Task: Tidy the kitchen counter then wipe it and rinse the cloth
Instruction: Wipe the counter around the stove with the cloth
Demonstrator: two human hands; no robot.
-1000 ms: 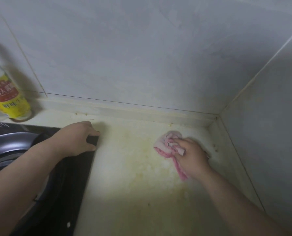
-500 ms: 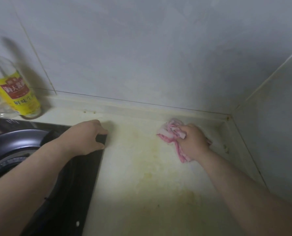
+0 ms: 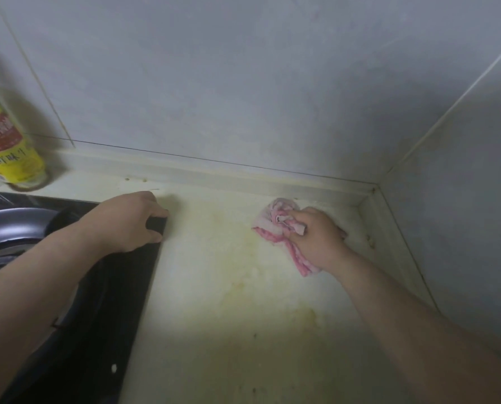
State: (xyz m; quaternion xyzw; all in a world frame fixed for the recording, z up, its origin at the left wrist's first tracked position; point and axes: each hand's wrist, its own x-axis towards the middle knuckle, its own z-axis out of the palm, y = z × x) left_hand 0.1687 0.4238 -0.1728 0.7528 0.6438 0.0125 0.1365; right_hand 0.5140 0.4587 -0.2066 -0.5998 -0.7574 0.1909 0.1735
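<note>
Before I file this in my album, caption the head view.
On a stained counter, right hand grips a pink cloth near the wall corner; left hand holds the hob corner.

free: bare bench (image 3: 223, 301) strip between hob (image 3: 103, 301) and right wall (image 3: 462, 214) | blocked: back wall (image 3: 243, 83) behind; bottle (image 3: 10, 153) far left, perhaps against it

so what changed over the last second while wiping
The right hand, gripping the pink cloth, pushed it across the counter away from the person, toward the back wall and slightly left. Nothing was picked up or let go. The left hand stayed holding the corner of the stove, and the bottle stayed by the wall.
</note>
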